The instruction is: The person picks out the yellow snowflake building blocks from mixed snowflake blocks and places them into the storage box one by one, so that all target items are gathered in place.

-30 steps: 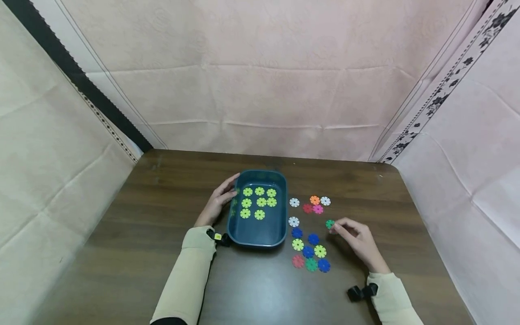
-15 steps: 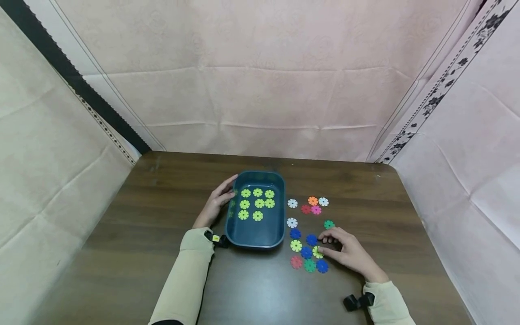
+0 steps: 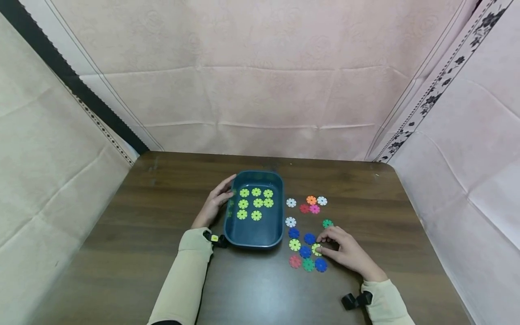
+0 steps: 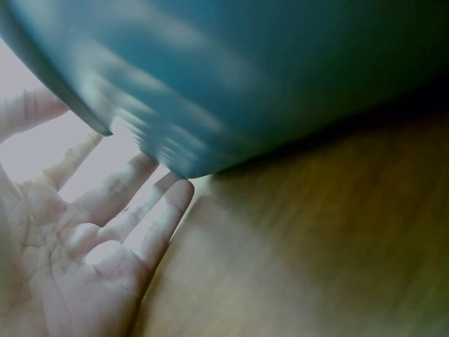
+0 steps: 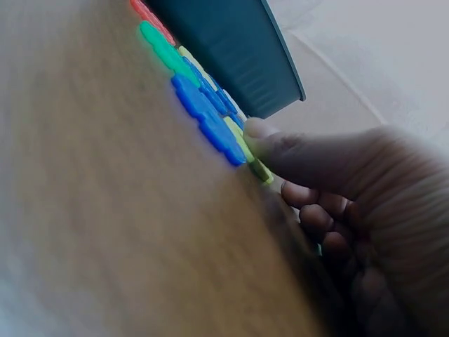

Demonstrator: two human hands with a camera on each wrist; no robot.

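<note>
A teal tray sits mid-table with several yellow-green notched discs in its far half. My left hand rests with straight fingers against the tray's left wall; the left wrist view shows the palm open and the fingers touching the tray. My right hand is down among the loose discs to the right of the tray. Its thumb and curled fingers pinch a yellow-green disc lying on the table, beside blue discs.
Loose discs lie right of the tray: white, orange, pink, green, blue, another yellow-green, red. The dark wooden table is enclosed by cloth walls on three sides.
My right hand left the green disc and moved nearer and left onto the yellow-green disc, where it has stayed for half a second. The left hand and tray have not moved.
</note>
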